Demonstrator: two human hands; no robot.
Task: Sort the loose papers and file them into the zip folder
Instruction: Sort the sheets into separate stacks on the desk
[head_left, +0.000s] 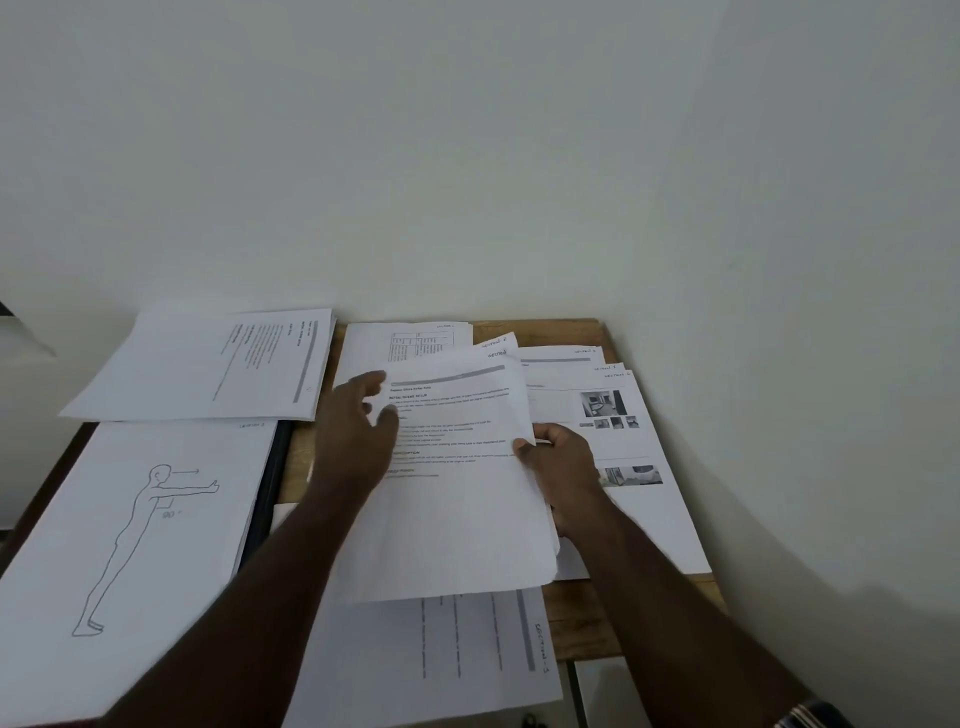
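Nearest to me lies a sheet with ruled columns (467, 644), marked "Section 3" on its right edge, flat on the wooden table (587, 618). Just above it I hold a small stack of text sheets (452, 499), thin white printer paper, rectangular, its long axis going away from me. My right hand (563, 470) pinches the right edge of this stack, thumb on top. My left hand (358, 436) has relaxed, spread fingers near the top left corner; whether it touches the paper I cannot tell.

To the left lies a sheet with a line drawing of a standing figure (150, 519). It seems to rest on a dark flat thing (270, 493), maybe the zip folder, but I cannot be sure. So my left hand is the nearer one to it.

Farther right are pages with small photos (628, 441), fanned out. Farthest are a table sheet (410, 343) and a turned text page (218, 364).
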